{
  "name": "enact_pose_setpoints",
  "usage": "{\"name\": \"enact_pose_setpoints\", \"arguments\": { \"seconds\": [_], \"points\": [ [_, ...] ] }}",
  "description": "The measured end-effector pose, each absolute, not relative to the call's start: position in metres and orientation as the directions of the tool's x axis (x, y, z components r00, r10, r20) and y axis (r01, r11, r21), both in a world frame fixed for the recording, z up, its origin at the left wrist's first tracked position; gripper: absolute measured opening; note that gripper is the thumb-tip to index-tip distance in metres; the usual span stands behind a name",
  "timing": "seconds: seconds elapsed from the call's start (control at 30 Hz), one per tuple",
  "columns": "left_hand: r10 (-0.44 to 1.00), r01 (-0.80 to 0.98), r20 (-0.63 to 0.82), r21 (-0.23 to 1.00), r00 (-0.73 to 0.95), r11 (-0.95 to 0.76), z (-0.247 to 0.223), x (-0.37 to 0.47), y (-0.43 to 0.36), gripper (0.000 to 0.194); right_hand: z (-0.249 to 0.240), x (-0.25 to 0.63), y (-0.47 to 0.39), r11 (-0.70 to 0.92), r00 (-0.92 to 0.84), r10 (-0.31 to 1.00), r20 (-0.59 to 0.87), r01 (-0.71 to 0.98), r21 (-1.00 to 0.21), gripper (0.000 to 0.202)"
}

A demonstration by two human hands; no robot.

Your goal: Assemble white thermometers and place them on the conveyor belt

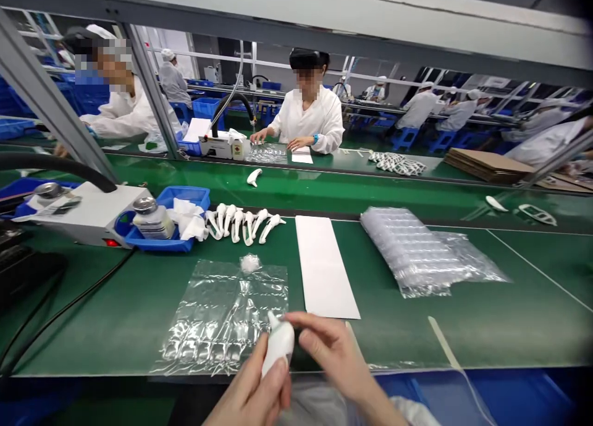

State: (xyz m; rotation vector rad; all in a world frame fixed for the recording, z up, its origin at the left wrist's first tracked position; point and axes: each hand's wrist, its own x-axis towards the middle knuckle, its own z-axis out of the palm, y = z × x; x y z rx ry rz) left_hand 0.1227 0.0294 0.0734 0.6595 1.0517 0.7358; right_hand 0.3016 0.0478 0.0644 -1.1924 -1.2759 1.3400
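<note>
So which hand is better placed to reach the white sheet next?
Probably the right hand: it lies nearer the white sheet and carries nothing, while the left hand grips the white piece.

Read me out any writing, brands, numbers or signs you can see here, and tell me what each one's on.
No text is readable anywhere.
Small pale bottle with a coloured label, across the line: too small and blurred.
White box with a red switch: any marks too small to read.
White, curved plastic piece in the left hand: no lettering visible.
</note>
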Motion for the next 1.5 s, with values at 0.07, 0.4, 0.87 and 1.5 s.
{"name": "enact_pose_setpoints", "arguments": {
  "seconds": [0.07, 0.4, 0.87, 1.5],
  "points": [
    [0.803, -0.195, -0.456, 0.81, 0.384, 0.553, 0.083, 0.138, 0.051, 0.038, 0.061, 0.344, 0.069, 0.117, -0.036, 0.993, 0.111, 0.311, -0.943, 0.022],
    [0.868, -0.159, -0.37, 0.885, 0.33, 0.438, 0.064, 0.22, 0.122, 0.048, 0.021, 0.422, 0.116, 0.174, -0.059, 0.983, 0.171, 0.569, -0.804, 0.011],
    [0.874, -0.072, -0.334, 0.922, 0.354, 0.382, 0.062, 0.22, 0.122, 0.053, 0.053, 0.413, 0.105, 0.155, 0.11, 0.972, 0.206, 0.356, -0.922, 0.023],
    [0.799, -0.393, -0.529, 0.695, 0.286, 0.601, 0.052, 0.16, 0.058, 0.065, 0.079, 0.284, 0.068, 0.228, -0.201, 0.965, 0.166, 0.346, -0.91, 0.019]
  ]
}}
